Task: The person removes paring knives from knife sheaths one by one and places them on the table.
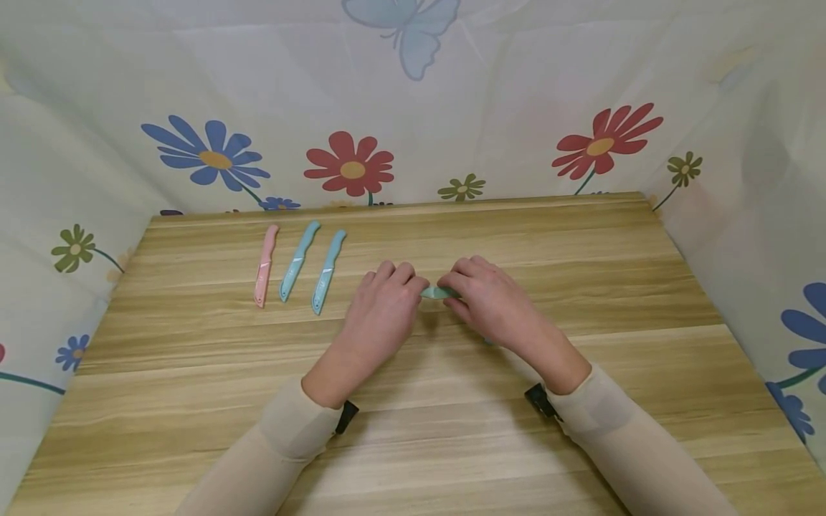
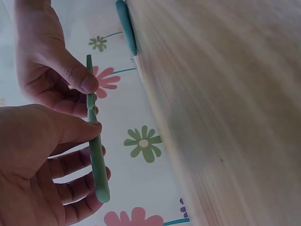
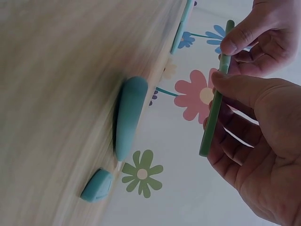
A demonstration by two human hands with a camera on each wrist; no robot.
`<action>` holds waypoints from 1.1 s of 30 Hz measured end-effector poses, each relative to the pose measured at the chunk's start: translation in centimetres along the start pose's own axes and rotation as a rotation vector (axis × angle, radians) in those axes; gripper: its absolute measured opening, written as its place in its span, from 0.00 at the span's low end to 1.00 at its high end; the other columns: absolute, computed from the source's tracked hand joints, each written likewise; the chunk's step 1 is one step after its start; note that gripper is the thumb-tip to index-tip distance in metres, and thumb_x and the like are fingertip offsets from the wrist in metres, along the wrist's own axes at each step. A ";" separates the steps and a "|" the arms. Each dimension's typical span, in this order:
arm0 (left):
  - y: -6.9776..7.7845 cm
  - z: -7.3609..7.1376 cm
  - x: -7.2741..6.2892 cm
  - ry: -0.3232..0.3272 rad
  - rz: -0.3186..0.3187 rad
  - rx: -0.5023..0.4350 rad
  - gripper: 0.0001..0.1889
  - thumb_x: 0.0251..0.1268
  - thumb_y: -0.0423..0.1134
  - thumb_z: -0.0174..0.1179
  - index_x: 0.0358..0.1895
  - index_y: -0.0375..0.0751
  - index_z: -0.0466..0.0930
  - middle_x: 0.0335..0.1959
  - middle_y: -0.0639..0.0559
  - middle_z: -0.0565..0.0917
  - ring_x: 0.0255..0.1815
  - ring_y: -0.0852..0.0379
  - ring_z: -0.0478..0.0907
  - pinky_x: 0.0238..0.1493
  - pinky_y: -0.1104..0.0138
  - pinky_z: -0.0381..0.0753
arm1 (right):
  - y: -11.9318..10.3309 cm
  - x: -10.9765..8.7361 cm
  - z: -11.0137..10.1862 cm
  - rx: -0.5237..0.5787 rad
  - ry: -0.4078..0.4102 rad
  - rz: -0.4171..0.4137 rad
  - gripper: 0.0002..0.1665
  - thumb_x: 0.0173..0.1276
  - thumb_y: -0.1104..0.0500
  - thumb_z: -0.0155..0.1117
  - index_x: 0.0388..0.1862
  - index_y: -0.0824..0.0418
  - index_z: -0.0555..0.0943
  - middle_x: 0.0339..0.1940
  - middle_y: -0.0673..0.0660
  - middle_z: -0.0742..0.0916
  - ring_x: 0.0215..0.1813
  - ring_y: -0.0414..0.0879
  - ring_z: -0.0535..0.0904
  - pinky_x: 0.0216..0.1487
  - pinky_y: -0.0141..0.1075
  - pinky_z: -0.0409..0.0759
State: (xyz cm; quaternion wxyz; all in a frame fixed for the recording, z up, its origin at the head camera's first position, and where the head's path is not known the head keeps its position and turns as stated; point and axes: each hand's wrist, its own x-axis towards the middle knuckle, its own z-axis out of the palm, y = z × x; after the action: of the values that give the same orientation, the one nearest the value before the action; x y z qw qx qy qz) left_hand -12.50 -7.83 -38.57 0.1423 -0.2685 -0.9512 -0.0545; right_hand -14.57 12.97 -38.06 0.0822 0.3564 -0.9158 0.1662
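Both hands hold a slim green knife (image 1: 436, 293) above the table, seen edge-on in the wrist views with a joint near its middle. The left hand (image 1: 386, 308) pinches its rounded handle (image 2: 99, 169) between thumb and fingers. My right hand (image 1: 493, 301) grips the flat-ended sheath part (image 3: 212, 123), thumb on one side and fingers on the other. The two thumbs are close together near the joint. Below the right hand, a teal rounded piece (image 3: 130, 117) and a smaller teal piece (image 3: 97, 185) lie on the table, mostly hidden in the head view.
Left of the hands, a pink sheathed knife (image 1: 265, 266) and two light blue knives, one in the middle (image 1: 299, 262) and one nearer the hands (image 1: 328, 272), lie side by side on the wooden table (image 1: 193, 401). A flower-printed curtain (image 1: 503, 129) encloses the table's back and sides.
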 end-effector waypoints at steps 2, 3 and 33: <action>0.0 0.0 0.0 -0.005 -0.002 0.001 0.09 0.72 0.34 0.70 0.52 0.41 0.90 0.43 0.48 0.83 0.42 0.48 0.76 0.36 0.62 0.77 | 0.0 0.0 0.0 0.001 -0.002 0.002 0.12 0.70 0.62 0.77 0.50 0.63 0.89 0.44 0.55 0.86 0.44 0.50 0.79 0.46 0.40 0.81; 0.0 0.0 0.0 -0.008 -0.004 0.001 0.09 0.72 0.34 0.70 0.52 0.41 0.90 0.43 0.48 0.83 0.42 0.48 0.76 0.36 0.62 0.77 | 0.0 0.0 0.0 0.003 -0.003 0.002 0.12 0.70 0.62 0.78 0.50 0.63 0.89 0.44 0.55 0.86 0.44 0.50 0.79 0.46 0.41 0.81; 0.2 -0.3 0.0 -0.041 -0.022 -0.009 0.09 0.73 0.36 0.70 0.52 0.42 0.90 0.41 0.49 0.83 0.41 0.50 0.76 0.35 0.62 0.76 | 0.1 -0.1 0.0 0.007 -0.035 0.025 0.12 0.71 0.61 0.77 0.51 0.62 0.89 0.45 0.55 0.86 0.45 0.50 0.78 0.45 0.40 0.81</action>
State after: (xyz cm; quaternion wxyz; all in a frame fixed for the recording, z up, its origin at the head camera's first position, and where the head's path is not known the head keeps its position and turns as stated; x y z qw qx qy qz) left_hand -12.35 -7.73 -38.31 0.1211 -0.2598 -0.9565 -0.0550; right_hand -14.60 13.06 -38.14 0.0629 0.3478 -0.9209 0.1643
